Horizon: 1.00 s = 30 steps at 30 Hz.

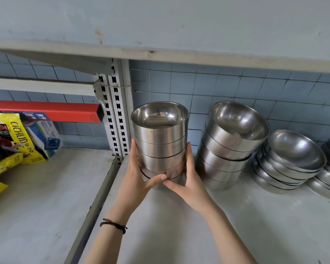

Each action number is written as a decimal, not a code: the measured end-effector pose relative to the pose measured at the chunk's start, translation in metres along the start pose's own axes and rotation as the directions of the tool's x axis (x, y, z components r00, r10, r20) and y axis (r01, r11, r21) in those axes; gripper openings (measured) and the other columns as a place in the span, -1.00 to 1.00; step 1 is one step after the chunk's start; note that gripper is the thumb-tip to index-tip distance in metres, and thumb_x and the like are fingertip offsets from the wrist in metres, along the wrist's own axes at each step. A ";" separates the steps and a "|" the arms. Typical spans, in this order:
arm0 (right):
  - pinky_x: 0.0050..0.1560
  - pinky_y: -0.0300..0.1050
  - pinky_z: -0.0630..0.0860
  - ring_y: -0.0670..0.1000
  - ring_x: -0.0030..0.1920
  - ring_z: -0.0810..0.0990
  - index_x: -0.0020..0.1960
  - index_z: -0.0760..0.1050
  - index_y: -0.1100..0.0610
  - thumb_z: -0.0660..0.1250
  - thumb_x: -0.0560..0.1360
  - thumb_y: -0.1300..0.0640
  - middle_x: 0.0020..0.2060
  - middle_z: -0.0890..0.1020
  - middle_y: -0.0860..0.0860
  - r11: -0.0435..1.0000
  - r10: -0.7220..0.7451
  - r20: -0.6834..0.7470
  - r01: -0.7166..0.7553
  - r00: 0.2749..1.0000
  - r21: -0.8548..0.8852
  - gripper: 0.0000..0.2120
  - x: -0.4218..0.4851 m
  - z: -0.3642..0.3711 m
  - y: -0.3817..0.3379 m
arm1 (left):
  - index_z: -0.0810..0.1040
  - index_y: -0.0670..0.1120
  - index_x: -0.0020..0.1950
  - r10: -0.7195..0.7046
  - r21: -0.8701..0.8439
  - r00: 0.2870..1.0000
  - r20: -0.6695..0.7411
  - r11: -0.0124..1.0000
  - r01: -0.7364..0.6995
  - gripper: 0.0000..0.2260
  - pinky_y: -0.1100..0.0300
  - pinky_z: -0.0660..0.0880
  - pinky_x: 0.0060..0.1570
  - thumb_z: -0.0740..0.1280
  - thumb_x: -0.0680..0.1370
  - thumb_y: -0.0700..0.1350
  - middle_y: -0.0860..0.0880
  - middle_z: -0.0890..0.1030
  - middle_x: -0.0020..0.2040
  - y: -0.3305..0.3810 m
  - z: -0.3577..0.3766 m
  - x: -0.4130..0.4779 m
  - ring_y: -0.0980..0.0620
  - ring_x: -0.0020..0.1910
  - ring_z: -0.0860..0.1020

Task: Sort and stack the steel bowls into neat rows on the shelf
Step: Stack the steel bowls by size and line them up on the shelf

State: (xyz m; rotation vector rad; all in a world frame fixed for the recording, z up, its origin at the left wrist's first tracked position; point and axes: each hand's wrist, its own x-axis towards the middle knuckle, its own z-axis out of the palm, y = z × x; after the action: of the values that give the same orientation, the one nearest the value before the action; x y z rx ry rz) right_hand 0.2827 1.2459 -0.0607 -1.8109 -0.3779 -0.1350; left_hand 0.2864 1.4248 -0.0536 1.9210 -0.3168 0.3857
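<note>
Left grip (141, 176) at 9 o'clock and right grip (189, 180) at 3 curl round the lower bowls of the steel bowl stack (160, 141), thumbs meeting in front, at the shelf's (236, 216) 9 o'clock end. Best set it plumb, aligned with the leaning stack (229, 145) at its 3 o'clock.

Silver steel bowls (160, 145) on a pale grey shelf (236, 216), before a blue-grey grid-tiled wall (236, 86); red box (46, 109), yellow bag (17, 134), white upright (115, 111) with black slots.
</note>
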 end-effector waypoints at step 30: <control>0.25 -0.63 0.10 -0.52 0.40 0.04 0.52 -0.23 -0.18 0.28 0.60 0.05 0.28 0.06 -0.73 0.995 -0.051 -0.093 0.059 0.994 0.077 -0.23 0.014 0.000 -0.045 | -0.16 0.03 0.57 0.019 -0.174 0.999 -0.045 0.984 -0.027 -0.14 -0.04 0.05 0.53 0.36 0.49 0.13 0.07 -0.02 0.59 0.031 -0.003 0.014 0.17 0.55 -0.01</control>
State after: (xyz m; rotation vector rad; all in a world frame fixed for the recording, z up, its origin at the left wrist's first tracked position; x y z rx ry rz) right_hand 0.2808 1.2590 -0.0154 -1.7097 -0.3637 -0.2372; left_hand 0.2866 1.4155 -0.0209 1.7368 -0.3334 0.4010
